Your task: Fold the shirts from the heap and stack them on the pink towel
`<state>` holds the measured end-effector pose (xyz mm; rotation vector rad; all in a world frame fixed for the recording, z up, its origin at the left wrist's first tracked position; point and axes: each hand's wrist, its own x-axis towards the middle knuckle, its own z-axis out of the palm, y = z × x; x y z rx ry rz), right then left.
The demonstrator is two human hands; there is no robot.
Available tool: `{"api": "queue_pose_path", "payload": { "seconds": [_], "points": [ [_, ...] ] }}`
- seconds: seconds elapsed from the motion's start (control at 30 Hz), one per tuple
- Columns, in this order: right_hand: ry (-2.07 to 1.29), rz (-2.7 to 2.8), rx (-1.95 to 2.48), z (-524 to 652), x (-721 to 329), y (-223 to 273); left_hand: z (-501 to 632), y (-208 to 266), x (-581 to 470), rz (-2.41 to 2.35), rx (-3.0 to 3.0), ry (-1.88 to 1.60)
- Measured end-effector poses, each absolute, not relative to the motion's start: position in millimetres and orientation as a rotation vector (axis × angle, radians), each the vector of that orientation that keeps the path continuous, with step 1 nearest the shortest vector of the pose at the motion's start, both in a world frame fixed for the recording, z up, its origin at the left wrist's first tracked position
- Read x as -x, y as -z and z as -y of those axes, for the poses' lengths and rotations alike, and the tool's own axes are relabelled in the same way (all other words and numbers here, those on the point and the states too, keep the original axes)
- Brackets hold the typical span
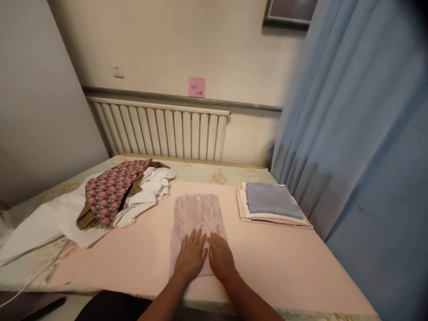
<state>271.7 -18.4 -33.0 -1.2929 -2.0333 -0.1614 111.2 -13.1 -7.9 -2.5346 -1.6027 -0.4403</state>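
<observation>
A pale pink-lilac shirt [197,211], folded into a long rectangle, lies on the pink cloth in front of me. Its collar with a small label faces the wall. Flat on the lower half of the shirt rests my left hand [192,254], fingers stretched out and slightly apart. Beside it, my right hand [220,254] also lies on the fabric with extended fingers, the two thumbs close together. Neither hand grips anything. The part of the shirt under the palms and wrists is hidden.
To the right sits a stack of folded garments [272,203], grey-blue on top. A loose heap of clothes, white with a patterned red piece [109,189], spreads over the left side. A blue curtain [334,133] borders the right; a radiator [160,127] stands behind the table.
</observation>
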Motion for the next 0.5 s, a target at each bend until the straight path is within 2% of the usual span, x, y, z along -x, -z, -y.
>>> {"api": "queue_pose_path", "payload": {
  "seconds": [0.5],
  "points": [
    [0.172,2.053,1.282,19.7,-272.2,30.8,13.1,7.5,-110.4,1.615,2.553,0.443]
  ]
}}
